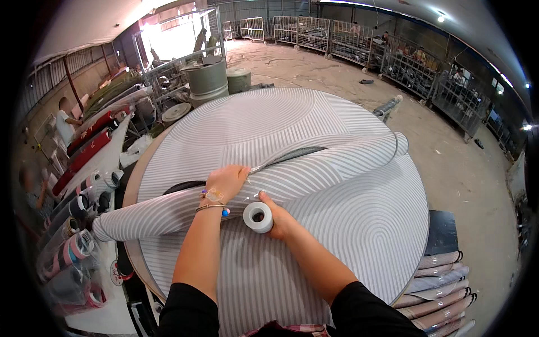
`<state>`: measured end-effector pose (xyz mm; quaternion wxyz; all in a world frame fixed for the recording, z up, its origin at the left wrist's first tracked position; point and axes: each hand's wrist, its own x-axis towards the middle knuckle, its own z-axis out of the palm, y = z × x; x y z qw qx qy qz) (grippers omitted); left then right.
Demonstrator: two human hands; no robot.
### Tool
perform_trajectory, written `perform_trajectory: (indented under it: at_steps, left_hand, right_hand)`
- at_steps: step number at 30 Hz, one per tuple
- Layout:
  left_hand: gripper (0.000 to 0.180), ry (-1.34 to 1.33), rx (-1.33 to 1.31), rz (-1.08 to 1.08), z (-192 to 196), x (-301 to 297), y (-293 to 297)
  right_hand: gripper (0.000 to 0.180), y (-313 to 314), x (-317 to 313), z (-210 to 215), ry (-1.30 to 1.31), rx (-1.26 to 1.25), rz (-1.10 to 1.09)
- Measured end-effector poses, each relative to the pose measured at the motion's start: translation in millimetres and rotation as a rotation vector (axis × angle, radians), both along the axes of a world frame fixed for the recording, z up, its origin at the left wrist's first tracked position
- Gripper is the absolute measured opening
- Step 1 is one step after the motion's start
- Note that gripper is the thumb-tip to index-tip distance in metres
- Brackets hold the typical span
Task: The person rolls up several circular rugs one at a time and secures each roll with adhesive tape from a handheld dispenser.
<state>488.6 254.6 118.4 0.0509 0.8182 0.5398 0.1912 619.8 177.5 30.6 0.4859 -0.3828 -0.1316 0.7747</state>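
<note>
Rug (314,163), grey-striped, lies rolled, seemingly taped, under both hands.

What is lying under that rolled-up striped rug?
Under the rolled rug lies a round striped rug, spread flat. Both hands rest on the roll; the right hand holds a tape roll. What supports the rugs stays covered.

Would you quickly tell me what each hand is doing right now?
Left hand: closed, pinching the edge of the rolled striped rug.
Right hand: closed on a roll of tape.
</note>
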Motion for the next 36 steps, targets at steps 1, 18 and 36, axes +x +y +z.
perform_trajectory:
  at_steps: [1, 18, 36]
  left_hand:
    - [0.033, 0.007, 0.041, -0.027, 1.8, -0.8, -0.6]
    - [0.065, 0.276, 0.186, -0.434, 6.5, -42.1, -261.5]
    - [0.051, 0.129, 0.589, -0.001, -48.0, 27.0, -17.2]
  right_hand:
    - [0.068, 1.3, -1.1, -1.4, -0.007, 0.044, -0.008]
    - [0.059, -255.2, 27.4, 25.0, -0.424, 0.438, 0.444]
    - [0.045, 12.2, -2.1, -10.5, -1.056, 0.573, 0.136]
